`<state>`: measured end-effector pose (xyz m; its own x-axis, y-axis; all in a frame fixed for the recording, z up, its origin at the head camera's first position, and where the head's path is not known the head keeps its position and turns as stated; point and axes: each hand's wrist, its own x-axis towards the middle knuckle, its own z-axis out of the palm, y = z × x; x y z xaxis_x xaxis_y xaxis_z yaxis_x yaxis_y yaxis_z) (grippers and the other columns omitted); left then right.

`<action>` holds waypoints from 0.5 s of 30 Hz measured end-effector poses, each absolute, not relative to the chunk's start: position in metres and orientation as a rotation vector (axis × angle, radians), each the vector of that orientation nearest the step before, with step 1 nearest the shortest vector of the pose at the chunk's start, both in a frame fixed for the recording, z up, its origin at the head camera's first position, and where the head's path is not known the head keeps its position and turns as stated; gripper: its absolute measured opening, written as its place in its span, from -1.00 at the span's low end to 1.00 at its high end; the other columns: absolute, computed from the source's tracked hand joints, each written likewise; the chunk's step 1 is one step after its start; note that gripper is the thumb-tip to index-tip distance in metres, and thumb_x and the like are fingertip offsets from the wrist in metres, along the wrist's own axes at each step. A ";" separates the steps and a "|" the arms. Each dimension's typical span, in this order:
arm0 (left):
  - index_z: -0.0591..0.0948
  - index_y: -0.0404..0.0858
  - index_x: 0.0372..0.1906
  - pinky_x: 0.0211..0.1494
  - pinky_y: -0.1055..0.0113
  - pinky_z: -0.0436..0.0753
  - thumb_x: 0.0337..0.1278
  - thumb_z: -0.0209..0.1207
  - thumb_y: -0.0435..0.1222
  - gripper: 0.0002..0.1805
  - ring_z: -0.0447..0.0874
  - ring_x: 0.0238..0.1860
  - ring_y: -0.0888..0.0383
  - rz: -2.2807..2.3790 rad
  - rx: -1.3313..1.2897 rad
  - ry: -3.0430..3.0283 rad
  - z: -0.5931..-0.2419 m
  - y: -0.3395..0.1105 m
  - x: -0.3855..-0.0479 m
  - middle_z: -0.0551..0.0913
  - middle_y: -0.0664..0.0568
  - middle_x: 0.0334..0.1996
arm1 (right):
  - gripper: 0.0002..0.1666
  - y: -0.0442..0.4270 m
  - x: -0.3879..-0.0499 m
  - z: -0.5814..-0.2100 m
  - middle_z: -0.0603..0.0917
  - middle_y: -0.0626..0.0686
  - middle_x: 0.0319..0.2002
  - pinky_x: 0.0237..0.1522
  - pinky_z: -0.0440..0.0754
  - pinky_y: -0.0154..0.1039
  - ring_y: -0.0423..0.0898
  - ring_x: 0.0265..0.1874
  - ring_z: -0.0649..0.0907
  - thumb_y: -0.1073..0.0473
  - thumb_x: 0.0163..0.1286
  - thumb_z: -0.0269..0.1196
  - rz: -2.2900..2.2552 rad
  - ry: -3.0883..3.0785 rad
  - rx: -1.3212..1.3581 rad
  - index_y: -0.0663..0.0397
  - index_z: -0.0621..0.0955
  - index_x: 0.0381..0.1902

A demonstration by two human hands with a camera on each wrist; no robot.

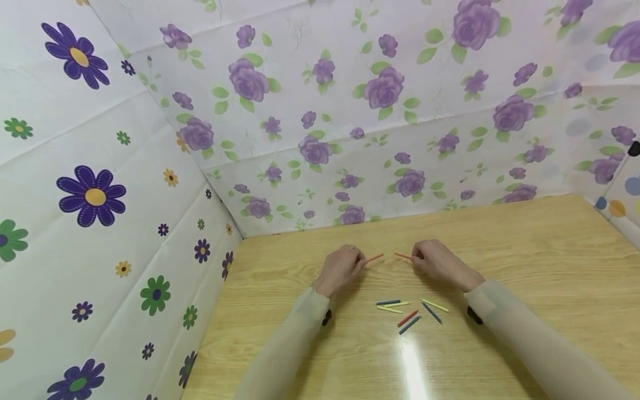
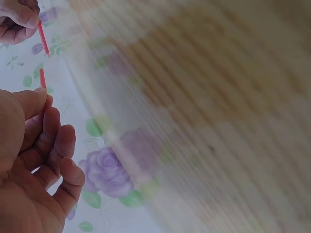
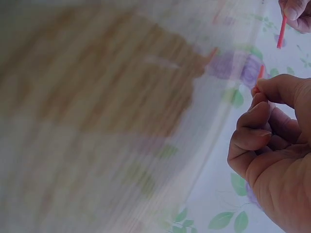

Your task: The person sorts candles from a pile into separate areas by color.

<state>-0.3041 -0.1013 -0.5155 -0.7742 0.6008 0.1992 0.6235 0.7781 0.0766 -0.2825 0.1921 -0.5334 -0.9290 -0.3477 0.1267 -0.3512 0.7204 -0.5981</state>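
My left hand [image 1: 342, 266] pinches a thin red crayon [image 1: 375, 258] between thumb and index finger, its free end pointing right. Across a small gap, my right hand [image 1: 442, 264] pinches a second red crayon [image 1: 403, 256] that points left. The two crayons face each other end to end without touching, above the wooden table [image 1: 280, 311]. In the left wrist view the right hand's crayon [image 2: 43, 39] shows a narrow tip, and the left hand's other fingers are loosely bent. Fingers cover the rear part of each crayon.
Nearer the body lie several loose crayons: a red one [image 1: 408, 318], blue ones such as this blue crayon [image 1: 432, 312], and yellow ones such as this yellow crayon [image 1: 434, 305]. A flower-patterned back wall [image 1: 310, 183] and left wall [image 1: 145, 233] border the table.
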 end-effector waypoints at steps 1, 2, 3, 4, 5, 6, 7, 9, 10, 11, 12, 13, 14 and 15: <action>0.81 -0.15 -0.10 -0.19 0.45 0.70 0.60 0.28 -0.12 -0.79 0.76 -0.18 0.19 -0.209 -0.969 -2.809 -0.515 -0.100 -0.305 0.82 0.10 -0.22 | -0.82 0.193 -0.284 -0.533 0.81 0.07 -0.30 -0.29 0.62 -0.29 -0.16 -0.39 0.62 0.34 0.54 0.24 1.021 -2.909 0.589 0.24 0.78 -0.21; 0.81 -0.15 -0.10 -0.18 0.44 0.71 0.59 0.28 -0.12 -0.79 0.76 -0.18 0.19 -0.211 -0.965 -2.809 -0.515 -0.099 -0.307 0.83 0.10 -0.22 | -0.82 0.193 -0.285 -0.533 0.81 0.08 -0.30 -0.29 0.62 -0.28 -0.16 -0.39 0.62 0.34 0.54 0.24 1.027 -2.911 0.586 0.25 0.78 -0.20; 0.81 -0.15 -0.11 -0.18 0.45 0.71 0.59 0.29 -0.13 -0.79 0.76 -0.18 0.19 -0.213 -0.965 -2.809 -0.514 -0.098 -0.308 0.83 0.10 -0.22 | -0.82 0.193 -0.286 -0.533 0.81 0.09 -0.29 -0.29 0.63 -0.27 -0.15 -0.39 0.63 0.34 0.54 0.24 1.031 -2.910 0.584 0.26 0.78 -0.20; 0.82 -0.15 -0.11 -0.18 0.44 0.71 0.59 0.29 -0.13 -0.80 0.76 -0.18 0.19 -0.215 -0.962 -2.811 -0.514 -0.097 -0.309 0.83 0.10 -0.22 | -0.82 0.193 -0.287 -0.533 0.82 0.10 -0.29 -0.28 0.64 -0.27 -0.15 -0.38 0.64 0.34 0.54 0.24 1.034 -2.910 0.584 0.26 0.78 -0.19; 0.82 -0.15 -0.11 -0.16 0.44 0.72 0.58 0.29 -0.13 -0.80 0.77 -0.17 0.18 -0.219 -0.960 -2.815 -0.514 -0.097 -0.311 0.83 0.10 -0.21 | -0.82 0.193 -0.288 -0.533 0.82 0.10 -0.29 -0.28 0.65 -0.27 -0.14 -0.38 0.64 0.34 0.54 0.24 1.032 -2.912 0.587 0.27 0.78 -0.19; 0.82 -0.15 -0.11 -0.15 0.43 0.73 0.58 0.29 -0.13 -0.79 0.77 -0.16 0.18 -0.222 -0.959 -2.819 -0.514 -0.096 -0.312 0.84 0.09 -0.20 | -0.82 0.193 -0.289 -0.533 0.82 0.10 -0.29 -0.29 0.65 -0.27 -0.14 -0.38 0.64 0.34 0.54 0.24 1.034 -2.913 0.591 0.28 0.78 -0.19; 0.82 -0.15 -0.11 -0.14 0.43 0.73 0.59 0.29 -0.13 -0.79 0.77 -0.15 0.18 -0.225 -0.957 -2.824 -0.513 -0.095 -0.313 0.84 0.10 -0.19 | -0.82 0.193 -0.290 -0.533 0.81 0.10 -0.29 -0.29 0.65 -0.26 -0.13 -0.38 0.64 0.34 0.53 0.24 1.039 -2.915 0.593 0.28 0.78 -0.19; 0.82 -0.16 -0.10 -0.13 0.43 0.74 0.59 0.28 -0.14 -0.79 0.78 -0.13 0.18 -0.231 -0.959 -2.831 -0.514 -0.093 -0.316 0.85 0.09 -0.18 | -0.82 0.192 -0.291 -0.533 0.81 0.10 -0.30 -0.29 0.67 -0.26 -0.13 -0.38 0.65 0.34 0.54 0.24 1.037 -2.916 0.605 0.28 0.78 -0.19; 0.82 -0.16 -0.10 -0.12 0.42 0.74 0.59 0.28 -0.14 -0.79 0.78 -0.12 0.17 -0.233 -0.959 -2.834 -0.514 -0.091 -0.318 0.85 0.09 -0.17 | -0.81 0.192 -0.292 -0.533 0.81 0.10 -0.31 -0.30 0.67 -0.26 -0.13 -0.39 0.64 0.34 0.54 0.24 1.034 -2.917 0.617 0.28 0.78 -0.19; 0.82 -0.17 -0.10 -0.11 0.41 0.75 0.59 0.28 -0.14 -0.78 0.78 -0.11 0.16 -0.240 -0.959 -2.837 -0.514 -0.091 -0.320 0.85 0.08 -0.16 | -0.81 0.192 -0.292 -0.534 0.80 0.09 -0.31 -0.30 0.66 -0.26 -0.14 -0.39 0.64 0.34 0.54 0.23 1.024 -2.920 0.625 0.27 0.78 -0.20; 0.82 -0.17 -0.10 -0.11 0.41 0.75 0.59 0.28 -0.14 -0.79 0.78 -0.11 0.16 -0.237 -0.958 -2.836 -0.515 -0.090 -0.321 0.85 0.08 -0.16 | -0.81 0.191 -0.293 -0.534 0.80 0.08 -0.32 -0.30 0.66 -0.26 -0.14 -0.39 0.64 0.34 0.54 0.23 1.021 -2.921 0.627 0.26 0.77 -0.22; 0.82 -0.17 -0.10 -0.11 0.41 0.75 0.59 0.28 -0.14 -0.79 0.78 -0.10 0.16 -0.236 -0.957 -2.839 -0.515 -0.089 -0.322 0.85 0.08 -0.16 | -0.81 0.191 -0.294 -0.534 0.79 0.07 -0.33 -0.30 0.66 -0.26 -0.14 -0.39 0.64 0.34 0.54 0.22 1.014 -2.921 0.632 0.24 0.77 -0.23; 0.82 -0.17 -0.10 -0.11 0.40 0.75 0.59 0.28 -0.14 -0.79 0.78 -0.10 0.16 -0.235 -0.957 -2.841 -0.516 -0.088 -0.324 0.85 0.07 -0.16 | -0.80 0.190 -0.295 -0.535 0.79 0.06 -0.34 -0.29 0.65 -0.27 -0.15 -0.39 0.63 0.34 0.54 0.22 0.996 -2.923 0.640 0.23 0.76 -0.24; 0.82 -0.17 -0.11 -0.11 0.40 0.75 0.58 0.29 -0.15 -0.80 0.79 -0.10 0.15 -0.231 -0.956 -2.841 -0.516 -0.087 -0.325 0.85 0.07 -0.16 | -0.80 0.190 -0.296 -0.535 0.78 0.05 -0.34 -0.30 0.64 -0.27 -0.16 -0.40 0.63 0.34 0.53 0.21 0.980 -2.921 0.654 0.22 0.76 -0.26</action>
